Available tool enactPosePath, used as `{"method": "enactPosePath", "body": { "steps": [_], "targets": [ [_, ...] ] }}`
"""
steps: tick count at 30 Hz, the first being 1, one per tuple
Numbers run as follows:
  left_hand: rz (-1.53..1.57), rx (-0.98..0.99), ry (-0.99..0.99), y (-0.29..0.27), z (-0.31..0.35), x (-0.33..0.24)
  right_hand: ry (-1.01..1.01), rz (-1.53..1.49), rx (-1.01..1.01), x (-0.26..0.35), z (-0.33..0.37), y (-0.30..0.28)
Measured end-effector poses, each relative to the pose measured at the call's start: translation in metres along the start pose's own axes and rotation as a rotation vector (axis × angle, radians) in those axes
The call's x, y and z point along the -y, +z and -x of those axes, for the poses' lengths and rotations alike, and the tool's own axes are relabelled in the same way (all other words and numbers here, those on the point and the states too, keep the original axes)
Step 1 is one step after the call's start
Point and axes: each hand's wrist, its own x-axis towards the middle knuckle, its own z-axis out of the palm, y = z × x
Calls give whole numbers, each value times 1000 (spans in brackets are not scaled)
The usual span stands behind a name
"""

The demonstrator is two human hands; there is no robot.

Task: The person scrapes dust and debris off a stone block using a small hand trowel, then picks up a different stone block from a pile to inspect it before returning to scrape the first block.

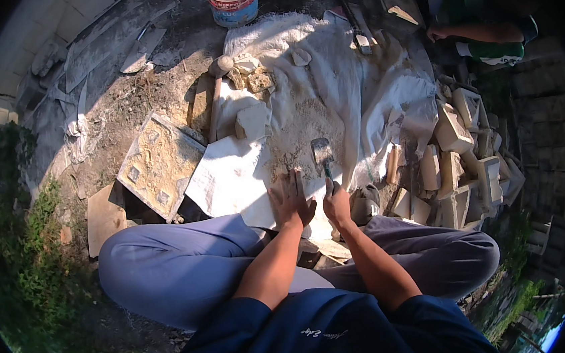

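My left hand (293, 199) lies flat, fingers stretched forward, on sandy powder spread over a white woven sheet (232, 174). Just beside it, my right hand (336, 205) is wrapped round the dark handle of a small tool with a flat grey blade, like a scraper (321, 150). Its blade rests on or just above the pale powder (308, 120); I cannot tell which. A mallet (216, 105) with a rounded head and wooden handle lies to the left, near a pale stone chunk (251, 122).
A square slab (160, 165) coated in yellowish grit lies left. Broken pale blocks (453, 131) are heaped to the right. A bucket (234, 6) stands at the far edge. Long-handled tools (354, 22) lie far right, near another person's arm (485, 32). My crossed legs flank the sheet's near edge.
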Motion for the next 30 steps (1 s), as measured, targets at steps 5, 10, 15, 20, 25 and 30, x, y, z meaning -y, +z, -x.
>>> {"method": "enactPosePath", "body": {
  "steps": [5,10,15,20,25,30],
  "targets": [
    [-19,-267,37,17,-11,-4,184,169,304,-38,9,9],
    [163,-351,-31,29,-28,12,241,180,203,-17,0,-11],
    [328,-426,-10,37,-37,11,79,34,62,-25,-6,-22],
    [374,-480,-14,46,-42,21,173,-30,118,-24,-3,-3],
    [309,-404,-129,39,-37,14,171,-187,222,-27,-5,-5],
    [409,-448,-88,38,-39,18,10,-270,254,-22,3,5]
  ]
}}
